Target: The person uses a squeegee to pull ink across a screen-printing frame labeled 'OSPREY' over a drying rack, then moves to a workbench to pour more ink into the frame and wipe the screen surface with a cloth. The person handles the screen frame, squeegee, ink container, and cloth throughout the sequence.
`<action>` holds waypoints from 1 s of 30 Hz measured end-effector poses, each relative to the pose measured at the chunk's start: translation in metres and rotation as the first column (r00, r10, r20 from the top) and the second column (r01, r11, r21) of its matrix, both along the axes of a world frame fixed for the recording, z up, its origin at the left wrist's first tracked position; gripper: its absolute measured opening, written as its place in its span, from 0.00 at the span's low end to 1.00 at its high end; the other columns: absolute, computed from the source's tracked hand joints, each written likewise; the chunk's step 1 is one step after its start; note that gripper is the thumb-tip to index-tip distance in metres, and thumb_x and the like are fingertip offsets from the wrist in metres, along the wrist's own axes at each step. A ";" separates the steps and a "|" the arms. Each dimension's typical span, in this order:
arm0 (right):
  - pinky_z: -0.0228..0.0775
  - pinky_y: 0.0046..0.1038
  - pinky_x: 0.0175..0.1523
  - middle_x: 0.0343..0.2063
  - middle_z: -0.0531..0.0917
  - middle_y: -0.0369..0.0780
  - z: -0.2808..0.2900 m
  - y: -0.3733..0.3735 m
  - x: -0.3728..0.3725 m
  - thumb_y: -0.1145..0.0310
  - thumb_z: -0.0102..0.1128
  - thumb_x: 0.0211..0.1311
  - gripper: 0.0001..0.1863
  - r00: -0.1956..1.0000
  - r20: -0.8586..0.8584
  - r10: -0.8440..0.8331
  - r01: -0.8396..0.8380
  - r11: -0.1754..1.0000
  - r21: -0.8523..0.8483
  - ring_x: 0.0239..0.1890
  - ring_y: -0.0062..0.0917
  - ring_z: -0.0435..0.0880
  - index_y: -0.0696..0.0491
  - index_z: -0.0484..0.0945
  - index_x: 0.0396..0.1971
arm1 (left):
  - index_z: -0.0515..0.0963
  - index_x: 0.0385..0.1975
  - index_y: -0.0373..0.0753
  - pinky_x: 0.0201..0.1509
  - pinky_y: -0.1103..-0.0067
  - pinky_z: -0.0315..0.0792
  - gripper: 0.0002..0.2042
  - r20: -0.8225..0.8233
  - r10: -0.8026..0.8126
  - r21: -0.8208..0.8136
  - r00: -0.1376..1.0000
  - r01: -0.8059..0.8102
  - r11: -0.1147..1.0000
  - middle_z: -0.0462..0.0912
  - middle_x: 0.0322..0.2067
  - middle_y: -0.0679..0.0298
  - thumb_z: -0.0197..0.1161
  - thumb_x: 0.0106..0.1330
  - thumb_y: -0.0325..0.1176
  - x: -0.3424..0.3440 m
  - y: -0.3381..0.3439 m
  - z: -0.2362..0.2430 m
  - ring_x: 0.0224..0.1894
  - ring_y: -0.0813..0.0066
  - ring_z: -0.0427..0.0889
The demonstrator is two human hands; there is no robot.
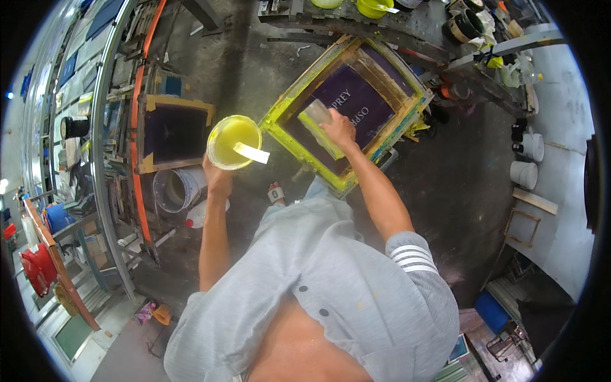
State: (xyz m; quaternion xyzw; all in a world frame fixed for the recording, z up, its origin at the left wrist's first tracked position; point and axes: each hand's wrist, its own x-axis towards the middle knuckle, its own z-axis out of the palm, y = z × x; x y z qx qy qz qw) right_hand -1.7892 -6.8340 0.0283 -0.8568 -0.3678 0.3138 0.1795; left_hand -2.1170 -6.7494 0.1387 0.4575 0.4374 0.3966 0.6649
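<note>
My left hand (218, 180) is closed around the side of a round tub (213, 150), holding it up at left of centre. Inside is yellow-green ink (229, 135). A flat white spatula (253, 153) leans out over the tub's right rim. My right hand (340, 131) grips a squeegee (316, 125) with a pale, ink-smeared body and a yellow-stained edge. It is over the left part of a tilted screen-printing frame (289, 149), whose border is caked with yellow. Pale lettering shows on the dark purple mesh (369, 121); the squeegee and hand hide part of it.
Another taped screen (175, 135) sits at left beside an orange rack bar (141, 121). Below it lies a white bucket (173, 191). A cluttered bench (318, 22) with ink tubs runs along the far side. White buckets (524, 173) stand by the right wall.
</note>
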 end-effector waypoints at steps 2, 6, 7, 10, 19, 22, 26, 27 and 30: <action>0.75 0.45 0.53 0.45 0.86 0.48 0.001 0.015 -0.010 0.53 0.70 0.54 0.26 0.998 -0.033 0.049 -0.050 0.998 -0.030 0.51 0.45 0.84 0.44 0.78 0.53 | 0.76 0.58 0.33 0.55 0.79 0.76 0.27 -0.059 0.027 0.028 0.998 -0.025 0.999 0.83 0.49 0.62 0.74 0.56 0.26 0.002 0.001 -0.007 0.49 0.76 0.82; 0.75 0.44 0.54 0.48 0.85 0.49 -0.013 0.027 -0.027 0.53 0.71 0.53 0.26 0.988 -0.140 0.071 -0.072 0.997 -0.007 0.53 0.46 0.83 0.44 0.79 0.53 | 0.75 0.58 0.32 0.55 0.79 0.75 0.26 -0.223 -0.024 0.234 0.974 0.077 0.969 0.83 0.50 0.62 0.73 0.57 0.27 0.009 -0.006 -0.001 0.49 0.75 0.81; 0.75 0.44 0.55 0.48 0.85 0.49 -0.005 0.032 -0.032 0.54 0.71 0.53 0.26 0.982 -0.161 0.095 -0.097 0.995 0.000 0.54 0.47 0.83 0.44 0.79 0.53 | 0.76 0.57 0.32 0.54 0.79 0.75 0.26 -0.089 0.069 0.060 0.994 -0.063 0.996 0.83 0.50 0.62 0.73 0.58 0.27 0.009 -0.018 0.006 0.49 0.75 0.81; 0.75 0.40 0.53 0.45 0.87 0.47 -0.004 0.040 -0.015 0.58 0.73 0.52 0.26 0.972 -0.157 0.174 -0.191 0.976 -0.104 0.50 0.41 0.85 0.49 0.81 0.52 | 0.75 0.58 0.32 0.55 0.79 0.76 0.27 -0.017 -0.006 0.012 1.000 0.006 1.000 0.83 0.50 0.62 0.74 0.57 0.25 0.004 -0.018 -0.012 0.50 0.76 0.81; 0.75 0.26 0.50 0.40 0.87 0.36 0.099 -0.029 0.040 0.75 0.76 0.50 0.21 0.737 -0.669 0.098 0.317 0.824 0.470 0.40 0.18 0.82 0.57 0.82 0.46 | 0.75 0.60 0.34 0.54 0.79 0.78 0.31 0.029 -0.144 -0.011 0.989 0.145 0.989 0.83 0.51 0.63 0.76 0.53 0.22 0.002 -0.015 -0.015 0.50 0.76 0.82; 0.76 0.25 0.53 0.41 0.87 0.38 0.161 -0.068 0.041 0.77 0.75 0.51 0.20 0.743 -0.643 0.186 0.351 0.709 0.611 0.45 0.21 0.84 0.58 0.83 0.46 | 0.75 0.59 0.33 0.53 0.79 0.78 0.32 -0.050 -0.266 -0.053 0.963 0.263 0.963 0.84 0.51 0.63 0.77 0.50 0.22 0.011 -0.014 -0.011 0.51 0.76 0.82; 0.75 0.32 0.58 0.41 0.88 0.42 0.225 -0.099 0.015 0.76 0.74 0.51 0.16 0.833 -0.434 0.341 0.151 0.615 0.774 0.50 0.29 0.85 0.58 0.86 0.42 | 0.76 0.60 0.34 0.58 0.78 0.76 0.36 0.010 -0.368 0.076 0.930 0.366 0.927 0.84 0.52 0.63 0.79 0.45 0.21 0.024 -0.017 -0.031 0.53 0.75 0.82; 0.74 0.34 0.59 0.41 0.88 0.43 0.226 -0.106 0.011 0.75 0.74 0.51 0.14 0.848 -0.372 0.378 0.123 0.543 0.831 0.51 0.32 0.85 0.58 0.86 0.40 | 0.75 0.60 0.34 0.59 0.77 0.75 0.37 0.019 -0.404 0.098 0.914 0.401 0.911 0.83 0.53 0.63 0.80 0.44 0.21 0.033 -0.018 -0.032 0.53 0.75 0.82; 0.65 0.46 0.67 0.41 0.89 0.44 0.229 -0.123 -0.004 0.69 0.72 0.57 0.10 0.887 -0.228 0.401 0.053 0.403 0.914 0.53 0.38 0.84 0.56 0.87 0.38 | 0.75 0.61 0.34 0.62 0.75 0.74 0.39 0.033 -0.502 0.068 0.864 0.499 0.864 0.83 0.53 0.62 0.80 0.41 0.21 0.057 -0.026 -0.015 0.54 0.73 0.82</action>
